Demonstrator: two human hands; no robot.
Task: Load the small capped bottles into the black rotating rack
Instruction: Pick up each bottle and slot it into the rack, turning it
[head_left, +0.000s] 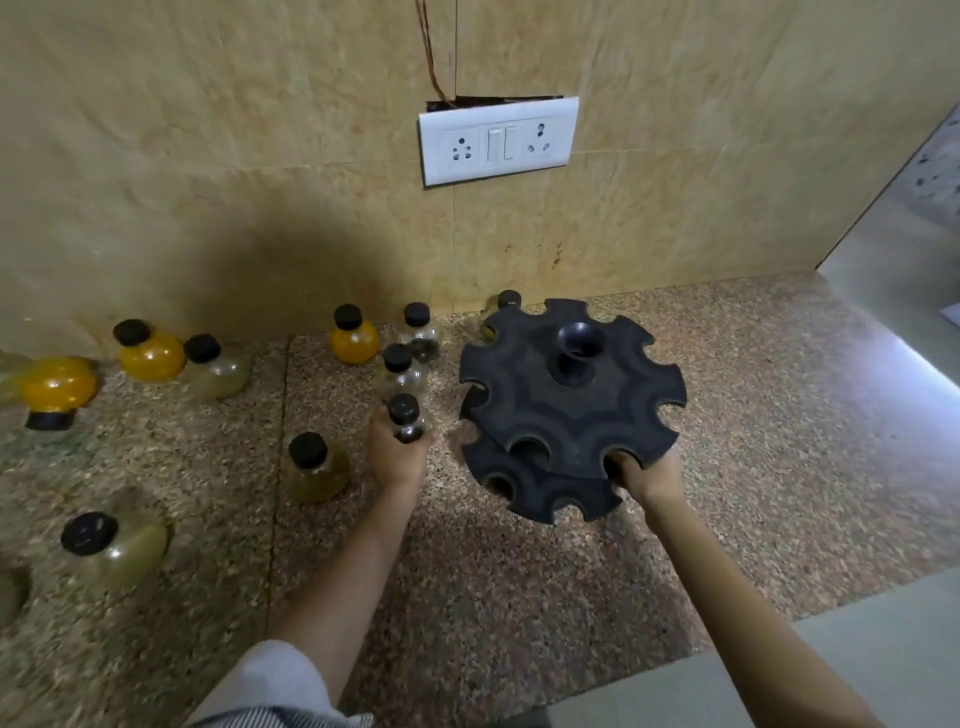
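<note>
Left hand (397, 457) gripping small clear bottle (408, 423) by body, black cap up, just left of rack (571, 405). Right hand (647, 475) pinching rack's near notch. Bottle probably light, rigid, slick plastic; neck hold looking safest.

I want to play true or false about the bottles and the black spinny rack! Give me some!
1. The left hand holds a small bottle. True.
2. The rack is full of bottles. False: its slots look empty.
3. The right hand touches the rack's edge. True.
4. Every bottle stands upright. False: an orange bottle is tipped over, cap toward the camera.
5. The caps are white. False: black.
</note>
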